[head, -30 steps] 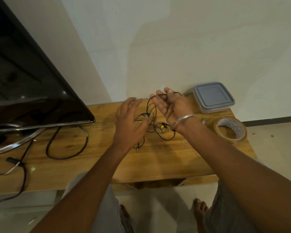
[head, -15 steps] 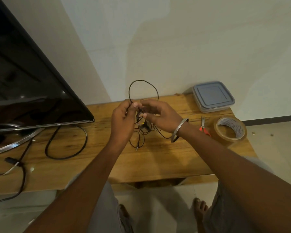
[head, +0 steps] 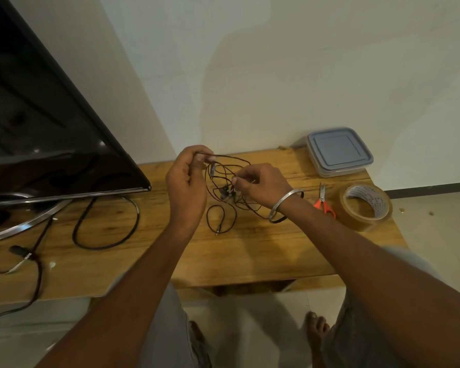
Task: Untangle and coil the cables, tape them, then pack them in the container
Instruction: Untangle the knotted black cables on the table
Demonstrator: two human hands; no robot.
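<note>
Picking at the knot: the cables (head: 225,193) hang in a loose tangle well left of the container (head: 339,152), between both hands. Left hand (head: 186,187) pinches the top loop, right hand (head: 260,185) pinches a strand lower down, on the container's side. Tangle stretches hand to hand, pointing roughly at the container, so pulling apart along that line looks like the move.

I note the table (head: 250,251) as bare wood, grain visible, low sheen. The cables (head: 225,193) have thin, dark, matt sheathing. The container (head: 339,151) is smooth plastic, clear walls, grey-blue lid. The tape roll (head: 361,224) is glossy brown film; scissors (head: 324,205), orange plastic handles, metal blades. My bangle (head: 276,203) is polished metal; television (head: 51,144), glossy black.
</note>
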